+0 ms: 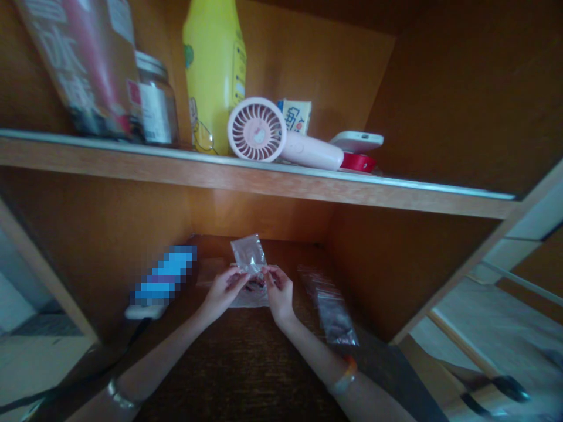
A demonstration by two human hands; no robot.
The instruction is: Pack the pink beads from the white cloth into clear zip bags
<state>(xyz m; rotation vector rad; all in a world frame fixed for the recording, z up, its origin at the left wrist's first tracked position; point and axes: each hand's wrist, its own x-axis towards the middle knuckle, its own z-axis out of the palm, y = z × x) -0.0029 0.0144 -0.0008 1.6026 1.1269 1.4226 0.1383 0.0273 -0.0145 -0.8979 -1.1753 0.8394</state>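
Observation:
A small clear plastic bag (247, 252) is held up off the desk between my two hands. My left hand (226, 287) pinches its lower left edge, while my right hand (278, 287) pinches the lower right. Below and behind the fingers lies a larger clear bag (248, 300) with small dark bits in or on it, too blurred to name. To the right, several flat clear zip bags (336, 319) overlap in a row on the dark wooden desk (197, 375). Another clear bag (210, 271) lies flat left of my hands.
A phone (162, 278) with a blurred-out screen leans at the left, with a black cable (105, 369) running from it. Overhead, a shelf (396, 196) carries a pink handheld fan (257, 130), a yellow bottle (214, 70), a jar (156, 99), a large packet (83, 64) and a white device (357, 140).

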